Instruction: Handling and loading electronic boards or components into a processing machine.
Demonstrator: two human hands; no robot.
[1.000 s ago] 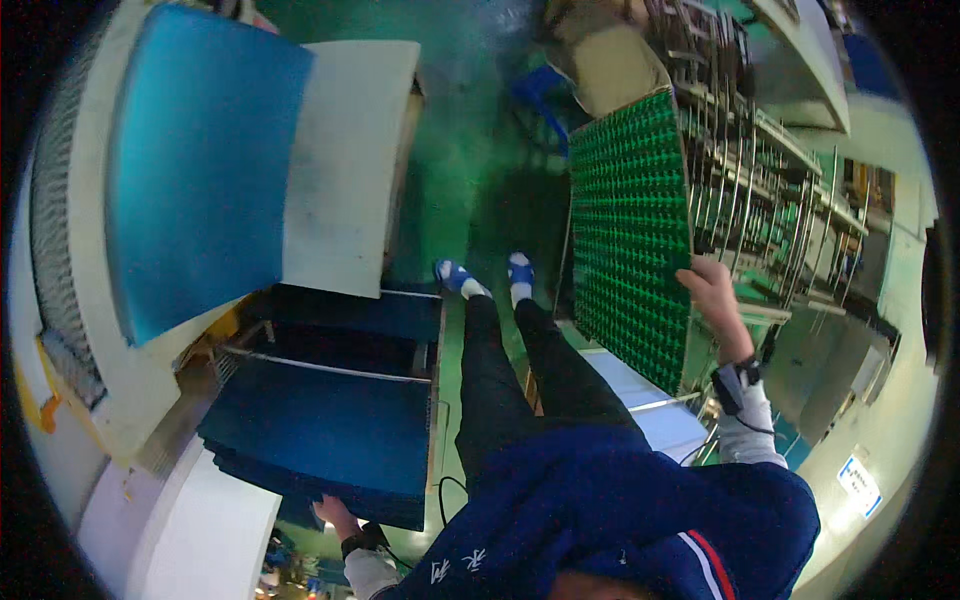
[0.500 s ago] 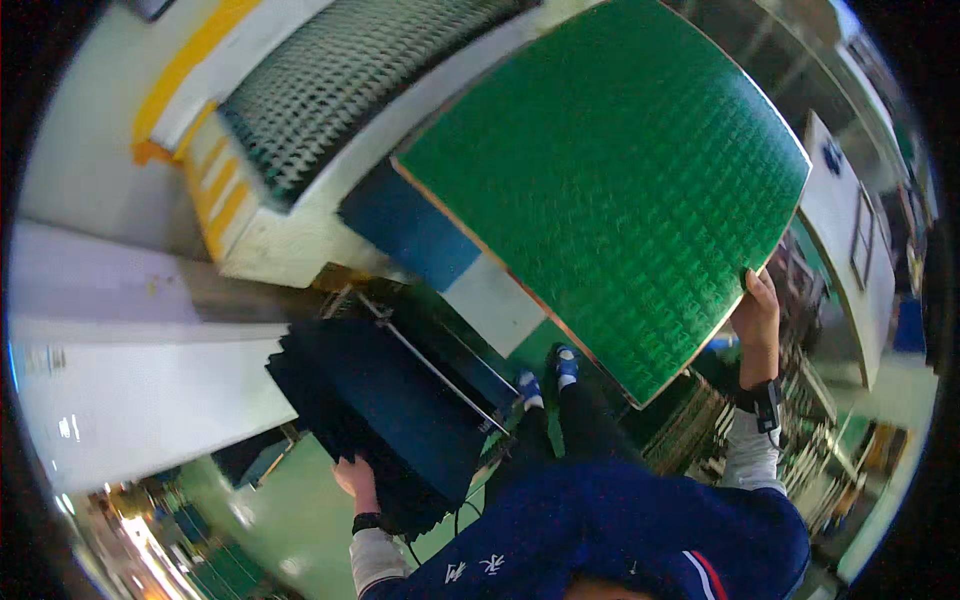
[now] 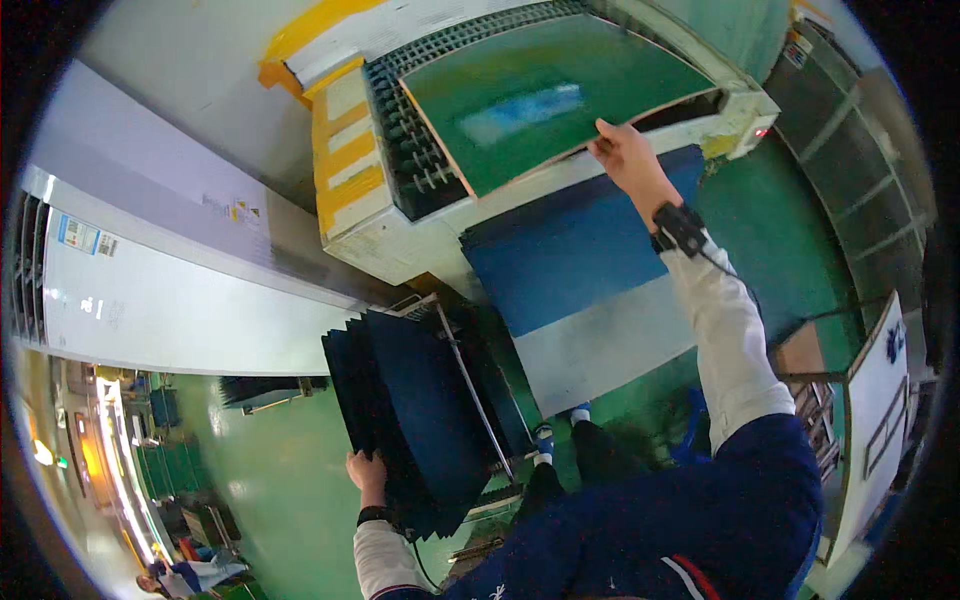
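The left hand [image 3: 366, 470] touches the dark panels' [image 3: 430, 420] edges, its grip unclear. Farther out, the right hand [image 3: 628, 160] pinches the near edge of the green board [image 3: 555, 100], which is over the roller conveyor [image 3: 404, 145]. Green floor [image 3: 285, 470] runs past a white cabinet [image 3: 200, 300] toward a distant person [image 3: 185, 576].

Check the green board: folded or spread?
Spread: the green board shows one broad, unfolded face over the rollers, right hand gripping its near edge.

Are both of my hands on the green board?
No, only your right hand is at the green board; your left hand is at the edge of the dark panels.
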